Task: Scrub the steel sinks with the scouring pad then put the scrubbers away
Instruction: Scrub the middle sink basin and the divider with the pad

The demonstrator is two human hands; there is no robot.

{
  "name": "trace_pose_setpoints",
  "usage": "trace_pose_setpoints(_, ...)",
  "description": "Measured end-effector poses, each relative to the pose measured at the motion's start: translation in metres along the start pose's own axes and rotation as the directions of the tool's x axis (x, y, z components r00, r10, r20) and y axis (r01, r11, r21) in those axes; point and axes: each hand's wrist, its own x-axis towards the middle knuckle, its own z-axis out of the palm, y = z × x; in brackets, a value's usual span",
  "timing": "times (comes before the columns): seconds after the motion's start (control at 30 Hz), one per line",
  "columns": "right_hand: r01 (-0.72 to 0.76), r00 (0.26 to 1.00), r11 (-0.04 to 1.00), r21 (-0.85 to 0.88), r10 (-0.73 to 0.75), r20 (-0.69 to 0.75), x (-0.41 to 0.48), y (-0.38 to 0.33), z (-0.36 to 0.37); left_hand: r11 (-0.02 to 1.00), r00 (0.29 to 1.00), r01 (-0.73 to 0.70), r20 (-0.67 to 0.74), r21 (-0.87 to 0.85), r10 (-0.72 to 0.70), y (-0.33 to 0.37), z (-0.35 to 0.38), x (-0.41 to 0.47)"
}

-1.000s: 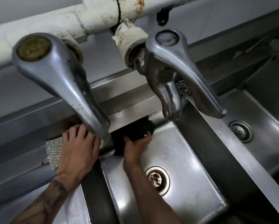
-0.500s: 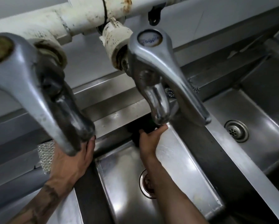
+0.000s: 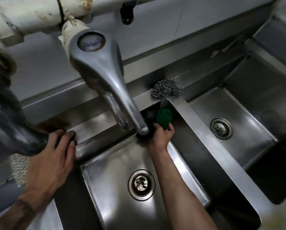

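My right hand [image 3: 161,138] presses a green scouring pad [image 3: 163,117] against the back right corner wall of the middle steel sink [image 3: 112,163]. The chrome tap [image 3: 105,77] hangs over this spot and hides part of the fingers. My left hand [image 3: 51,161] lies flat on the sink's back left rim, fingers spread, holding nothing. A steel wool scrubber [image 3: 166,88] rests on the ledge behind the divider, just above the pad. A second mesh scrubber [image 3: 18,170] lies on the ledge under my left wrist.
The middle sink has a dirty round drain [image 3: 141,184]. Another sink with a drain [image 3: 221,128] is on the right. A second tap [image 3: 9,113] looms at the left, below a white pipe [image 3: 39,12] along the wall.
My right hand has slid with the pad along the back wall to the right, into the corner. The view shifted right, revealing the steel wool scrubber. The left hand stayed on the rim.
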Motion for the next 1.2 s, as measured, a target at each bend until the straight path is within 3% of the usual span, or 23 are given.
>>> trace_pose_setpoints(0.13, -0.004, 0.998, 1.000, 0.021, 0.006, -0.057, -0.017, -0.011, -0.024, 0.999, 1.000, 0.023, 0.017, -0.026, -0.022, -0.003, 0.004, 0.000)
trace_pose_setpoints(0.2, 0.018, 0.993, 0.996, 0.084, -0.008, -0.117, -0.023, -0.018, -0.040, 0.999, 0.989, 0.037, 0.144, 0.012, -0.038, -0.014, 0.012, 0.000)
trace_pose_setpoints(0.33, 0.047, 0.973, 0.962, 0.268, 0.017, -0.232, -0.030, -0.043, -0.064, 0.990, 0.932, -0.082, 0.359, 0.116, 0.035, -0.087, 0.084, -0.020)
trace_pose_setpoints(0.43, 0.101, 0.934, 0.945, 0.313, 0.019, -0.358, -0.043, -0.057, -0.091, 0.955, 0.927, -0.180, 0.364, 0.234, 0.086, -0.111, 0.108, -0.026)
trace_pose_setpoints(0.5, 0.145, 0.899, 0.937, 0.318, 0.010, -0.438, -0.050, -0.063, -0.109, 0.968, 0.904, -0.115, 0.426, 0.223, 0.010, -0.103, 0.102, -0.025)
trace_pose_setpoints(0.6, 0.122, 0.920, 0.934, 0.336, 0.021, -0.392, -0.061, -0.068, -0.115, 0.987, 0.891, -0.068, 0.454, 0.144, -0.005, -0.046, 0.053, -0.003)
trace_pose_setpoints(0.63, 0.094, 0.932, 0.933, 0.346, 0.040, -0.361, -0.062, -0.070, -0.110, 0.978, 0.897, -0.129, 0.439, 0.161, 0.046, -0.024, 0.038, 0.005)
trace_pose_setpoints(0.73, -0.024, 0.950, 0.938, 0.345, 0.129, -0.285, -0.062, -0.073, -0.082, 0.976, 0.965, -0.211, 0.173, 0.063, 0.197, 0.048, 0.010, 0.036)
trace_pose_setpoints(0.8, -0.098, 0.963, 0.948, 0.302, 0.167, -0.213, -0.058, -0.070, -0.059, 0.952, 0.950, -0.305, 0.081, 0.018, 0.303, 0.077, 0.019, 0.060)
trace_pose_setpoints(1.0, -0.253, 0.962, 0.940, 0.230, 0.270, -0.046, -0.041, -0.061, 0.018, 0.868, 0.870, -0.492, 0.062, 0.070, 0.489, 0.115, 0.051, 0.110)
trace_pose_setpoints(1.2, -0.133, 0.951, 0.936, 0.326, 0.213, -0.223, -0.036, -0.052, -0.022, 0.799, 0.808, -0.588, 0.043, 0.129, 0.588, 0.107, 0.061, 0.123)
